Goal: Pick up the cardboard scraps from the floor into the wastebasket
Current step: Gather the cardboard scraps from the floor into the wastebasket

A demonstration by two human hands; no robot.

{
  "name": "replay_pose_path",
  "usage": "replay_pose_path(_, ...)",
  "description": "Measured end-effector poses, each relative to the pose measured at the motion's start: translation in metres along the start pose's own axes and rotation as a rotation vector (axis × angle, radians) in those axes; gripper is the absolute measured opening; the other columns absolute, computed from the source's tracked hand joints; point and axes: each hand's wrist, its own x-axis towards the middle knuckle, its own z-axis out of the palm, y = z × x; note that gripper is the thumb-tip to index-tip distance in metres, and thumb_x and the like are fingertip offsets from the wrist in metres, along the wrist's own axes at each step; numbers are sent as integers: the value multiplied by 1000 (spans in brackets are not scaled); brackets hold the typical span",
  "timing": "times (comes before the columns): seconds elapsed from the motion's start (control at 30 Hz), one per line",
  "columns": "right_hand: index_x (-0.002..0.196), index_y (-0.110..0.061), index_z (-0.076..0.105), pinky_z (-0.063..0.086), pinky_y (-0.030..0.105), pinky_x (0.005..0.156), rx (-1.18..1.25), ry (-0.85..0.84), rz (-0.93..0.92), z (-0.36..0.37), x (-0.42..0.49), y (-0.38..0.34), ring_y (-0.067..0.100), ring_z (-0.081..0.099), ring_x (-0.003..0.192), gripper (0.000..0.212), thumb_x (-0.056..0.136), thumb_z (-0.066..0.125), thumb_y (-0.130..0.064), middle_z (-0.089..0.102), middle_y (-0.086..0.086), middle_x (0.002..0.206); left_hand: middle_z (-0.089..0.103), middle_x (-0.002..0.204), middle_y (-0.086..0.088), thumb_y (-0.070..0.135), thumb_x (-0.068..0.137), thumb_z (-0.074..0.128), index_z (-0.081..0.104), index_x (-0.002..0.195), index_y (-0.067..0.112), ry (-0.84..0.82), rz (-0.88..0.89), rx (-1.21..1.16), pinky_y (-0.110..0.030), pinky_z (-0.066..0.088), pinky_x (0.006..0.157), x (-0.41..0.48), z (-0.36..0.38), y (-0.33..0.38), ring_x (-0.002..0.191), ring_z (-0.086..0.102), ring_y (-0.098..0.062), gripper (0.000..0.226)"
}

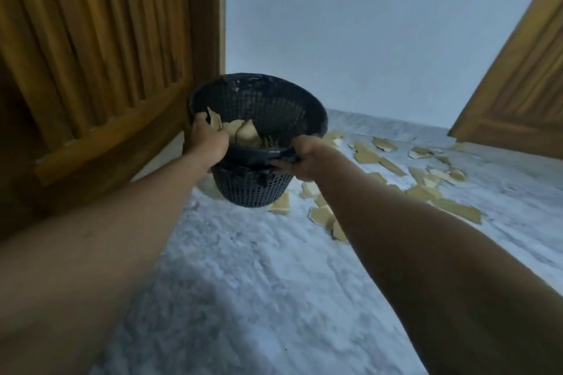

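Observation:
A dark mesh plastic wastebasket [274,106] is held above the marble floor, tilted with its mouth toward me. Several tan cardboard scraps [243,132] lie inside it. My left hand [205,140] grips the rim on the left side, fingers over the edge. My right hand [300,160] grips the near rim on the right. Many more cardboard scraps [368,157] are scattered on the floor to the right of and beneath the basket, reaching toward the right door.
A slatted wooden door [100,64] stands close on the left, touching or nearly touching the basket. Another wooden door panel [524,91] leans in at the far right. A plain pale wall [350,24] is behind. Grey-white marble floor [259,283] spreads in front.

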Motion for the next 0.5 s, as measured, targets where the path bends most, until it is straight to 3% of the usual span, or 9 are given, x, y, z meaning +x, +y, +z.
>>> replay_pose_path(0.13, 141, -3, 46, 57, 32, 44, -63, 136, -41, -99, -51, -55, 51, 56, 118, 40, 102, 40, -4, 51, 21, 142, 49, 137, -8, 30, 93, 58, 41, 142, 21, -156, 206, -10, -37, 47, 96, -55, 40, 78, 119, 53, -30, 53)
replay_pose_path(0.27, 125, 3, 57, 62, 37, 56, 18, 235, -153, -204, -127, -97, 39, 60, 116, 30, 102, 37, 3, 59, 21, 122, 56, 117, -1, 35, 89, 64, 46, 137, 19, -361, 356, -7, -37, 52, 91, -116, 83, 143, 104, 57, -23, 54)
replay_pose_path(0.33, 120, 1, 57, 63, 41, 61, 45, 318, -190, -257, -146, -105, 39, 63, 110, 27, 101, 37, 3, 61, 20, 119, 57, 119, -2, 35, 90, 65, 48, 137, 19, -500, 414, 38, -40, 55, 88, -144, 108, 167, 103, 59, -24, 52)
replay_pose_path(0.43, 127, -3, 55, 61, 39, 55, 103, 387, -236, -317, -147, -104, 40, 64, 103, 31, 100, 41, 2, 61, 21, 124, 54, 130, -4, 38, 92, 64, 43, 143, 19, -651, 403, 91, -35, 56, 76, -173, 152, 190, 106, 61, -25, 58)
replay_pose_path(0.5, 125, -2, 55, 59, 39, 51, 168, 414, -269, -347, -141, -98, 38, 65, 96, 30, 100, 41, 3, 62, 21, 119, 50, 138, -5, 41, 93, 61, 39, 146, 20, -689, 360, 127, -37, 58, 80, -188, 186, 204, 111, 60, -26, 61)
